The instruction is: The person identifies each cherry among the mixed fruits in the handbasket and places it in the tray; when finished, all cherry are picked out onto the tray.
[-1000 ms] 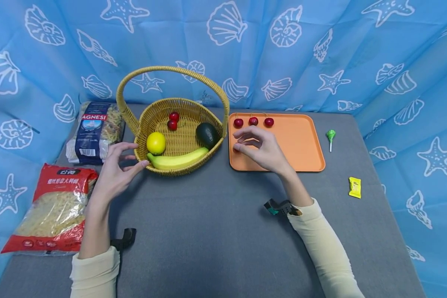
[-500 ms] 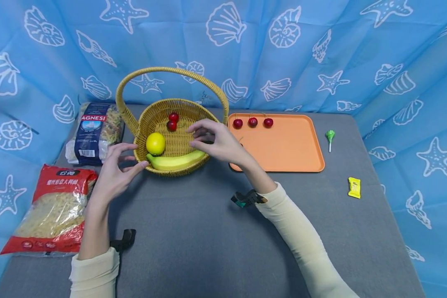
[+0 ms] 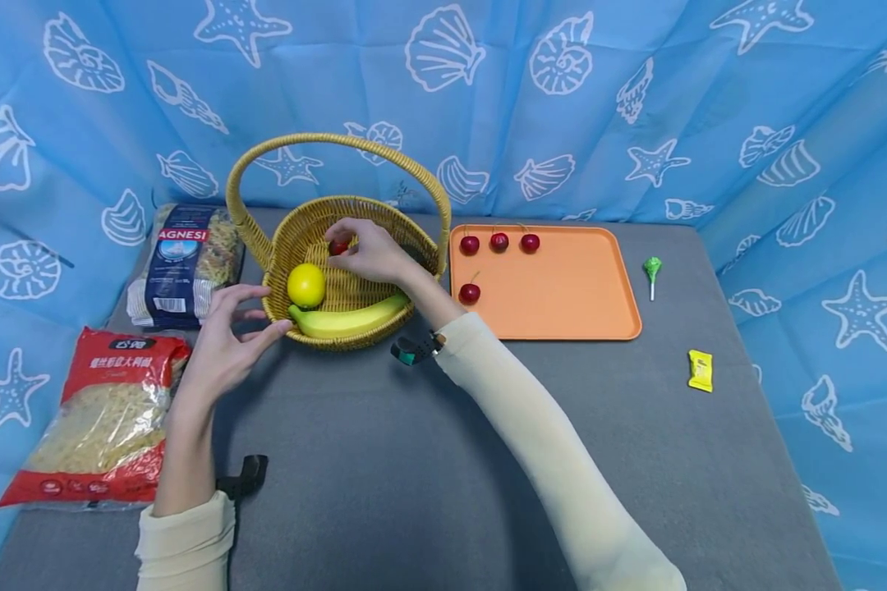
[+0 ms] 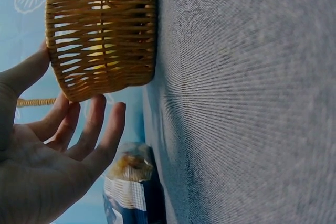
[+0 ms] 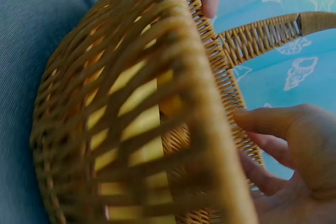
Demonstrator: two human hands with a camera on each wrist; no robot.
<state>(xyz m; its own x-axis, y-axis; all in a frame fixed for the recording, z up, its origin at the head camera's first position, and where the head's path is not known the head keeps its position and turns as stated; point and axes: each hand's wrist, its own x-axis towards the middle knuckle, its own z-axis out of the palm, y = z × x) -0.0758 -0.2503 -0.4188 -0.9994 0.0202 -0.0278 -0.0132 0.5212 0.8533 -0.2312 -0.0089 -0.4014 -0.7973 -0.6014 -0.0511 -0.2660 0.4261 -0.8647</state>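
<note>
My left hand (image 3: 225,345) holds the wicker basket (image 3: 355,343) at its front left rim. In the left wrist view, the thumb touches the rim and the fingers reach to the basket's (image 4: 102,35) other side. My right hand (image 3: 369,253) reaches inside, thumb and fingers spread around a red cherry (image 3: 337,246). It partly covers that cherry. In the right wrist view, the basket wall (image 5: 121,129) hides the fruit at the fingertips. A yellow round fruit (image 3: 306,285) and a banana (image 3: 351,320) lie in the basket. The right hand and forearm mostly hide a dark avocado (image 3: 416,256).
An orange tray (image 3: 562,287) to the right bears several cherries (image 3: 469,293). Beyond it are a green lollipop (image 3: 652,267) and a yellow wrapped candy (image 3: 700,371). Two pasta bags, one blue-labelled (image 3: 181,263) and one red (image 3: 103,419), lie left. The basket's tall handle (image 3: 340,139) arches above.
My right hand has moved left from the tray into the basket, over the cherries there. A cherry it had covered on the tray now shows. The left hand stays at the rim.
</note>
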